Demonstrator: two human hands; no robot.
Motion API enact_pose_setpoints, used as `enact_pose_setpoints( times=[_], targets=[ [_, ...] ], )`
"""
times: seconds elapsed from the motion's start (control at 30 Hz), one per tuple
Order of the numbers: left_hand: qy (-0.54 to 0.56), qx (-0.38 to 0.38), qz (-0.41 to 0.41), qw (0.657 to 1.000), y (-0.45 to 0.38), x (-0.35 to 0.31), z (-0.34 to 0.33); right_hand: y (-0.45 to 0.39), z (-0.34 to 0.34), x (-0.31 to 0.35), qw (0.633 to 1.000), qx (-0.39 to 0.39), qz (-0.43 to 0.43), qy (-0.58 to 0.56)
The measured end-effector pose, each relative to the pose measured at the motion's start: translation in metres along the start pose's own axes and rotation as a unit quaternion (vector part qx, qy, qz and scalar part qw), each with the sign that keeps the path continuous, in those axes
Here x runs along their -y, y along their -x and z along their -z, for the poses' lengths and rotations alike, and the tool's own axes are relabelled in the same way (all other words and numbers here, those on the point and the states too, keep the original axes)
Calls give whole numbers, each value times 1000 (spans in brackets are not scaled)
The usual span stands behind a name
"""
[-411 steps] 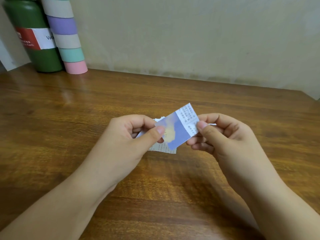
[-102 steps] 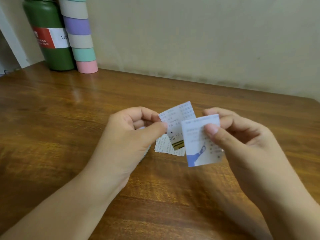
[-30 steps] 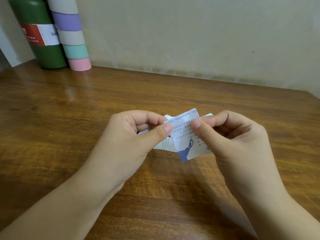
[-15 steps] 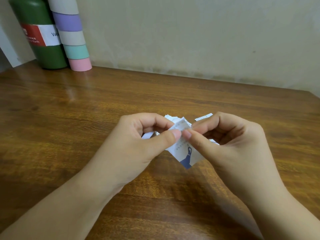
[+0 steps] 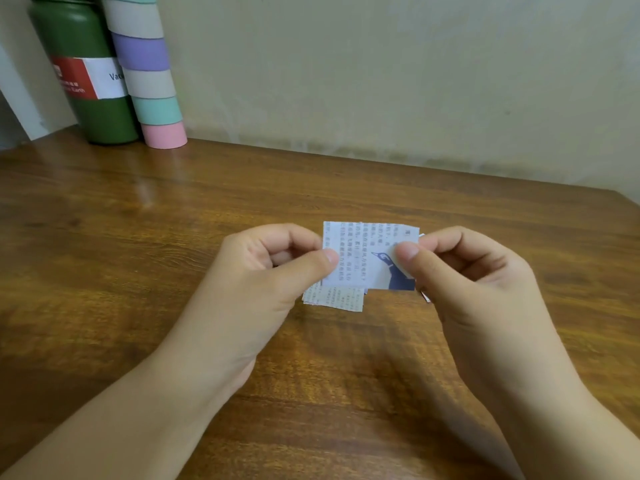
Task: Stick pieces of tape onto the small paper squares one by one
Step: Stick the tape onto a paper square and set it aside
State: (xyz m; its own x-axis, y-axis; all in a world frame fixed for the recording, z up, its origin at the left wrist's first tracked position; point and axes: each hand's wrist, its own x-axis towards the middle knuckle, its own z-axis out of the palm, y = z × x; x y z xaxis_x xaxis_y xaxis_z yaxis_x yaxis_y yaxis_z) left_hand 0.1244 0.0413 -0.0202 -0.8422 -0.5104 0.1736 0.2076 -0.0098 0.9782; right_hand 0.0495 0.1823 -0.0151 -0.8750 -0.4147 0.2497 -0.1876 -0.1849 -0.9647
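I hold one small paper square (image 5: pixel 360 258) up in the middle of the frame, stretched flat between both my hands above the wooden counter (image 5: pixel 138 237). My left hand (image 5: pixel 263 282) pinches its left edge between thumb and curled forefinger, and my right hand (image 5: pixel 464 271) pinches its right edge the same way, my thumb lying over the corner where a dark blue bird figure is printed (the rest of the face is columns of small print on white). Both hands are curled tight round the paper, the other fingers tucked in behind it. Just below the held square, and partly hidden by it and by my left thumb, a few more paper squares (image 5: pixel 341 299) show; whether they lie on the counter or are held behind, I cannot tell. A thin pale sliver (image 5: pixel 425 296) shows at the lower edge of my right hand's fingers, too small to make out. In the upper left of the frame a green bottle (image 5: pixel 86 81) with a red and white label stands against the wall, touching a stack of tape rolls (image 5: pixel 147 71) in teal, grey, purple and pink.
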Motion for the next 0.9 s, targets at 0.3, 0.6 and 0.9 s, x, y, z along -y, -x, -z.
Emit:
enact_pose_setpoints(
  times=[0.3, 0.6, 0.9],
  targets=[
    [7, -20, -26, 999, -1, -1, -3, 3, 0, 3, 999, 8, 31, 42],
    [36, -22, -30, 999, 0, 0, -4, 1, 0, 0, 1000, -1, 20, 19],
    [34, -22, -41, 998, 0, 0, -5, -2, 2, -6, 998, 9, -37, -52]
  ],
)
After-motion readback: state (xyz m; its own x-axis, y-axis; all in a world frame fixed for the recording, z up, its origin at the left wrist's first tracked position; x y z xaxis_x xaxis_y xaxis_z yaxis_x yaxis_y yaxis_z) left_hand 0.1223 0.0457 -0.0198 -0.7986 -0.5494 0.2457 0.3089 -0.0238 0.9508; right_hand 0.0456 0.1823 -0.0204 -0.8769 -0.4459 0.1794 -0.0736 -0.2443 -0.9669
